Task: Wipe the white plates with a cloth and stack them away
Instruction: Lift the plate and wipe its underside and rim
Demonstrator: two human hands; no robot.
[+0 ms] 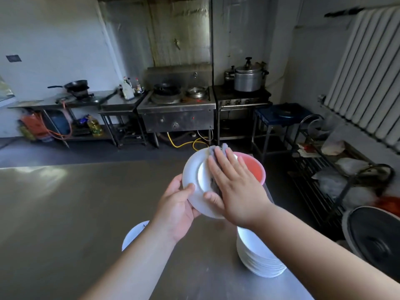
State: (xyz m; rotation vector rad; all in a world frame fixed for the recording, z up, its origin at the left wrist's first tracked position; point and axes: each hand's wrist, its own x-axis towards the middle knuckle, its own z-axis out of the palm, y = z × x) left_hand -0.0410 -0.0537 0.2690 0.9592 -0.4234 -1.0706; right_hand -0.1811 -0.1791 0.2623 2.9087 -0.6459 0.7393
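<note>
Right fingers (pixel 225 167) — flat, pressing cloth (pixel 214 150) on plate (pixel 191 169).

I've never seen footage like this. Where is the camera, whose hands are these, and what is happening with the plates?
There is no machine here. A person wears one camera on the head, looking forward and down, so you see their own two arms. The left hand grips a white plate by its rim, tilted up. The right hand presses a grey cloth flat against it. On the steel table are a stack of white plates at the right and a single plate partly hidden by the left arm. A pink bowl sits behind the hands.
</note>
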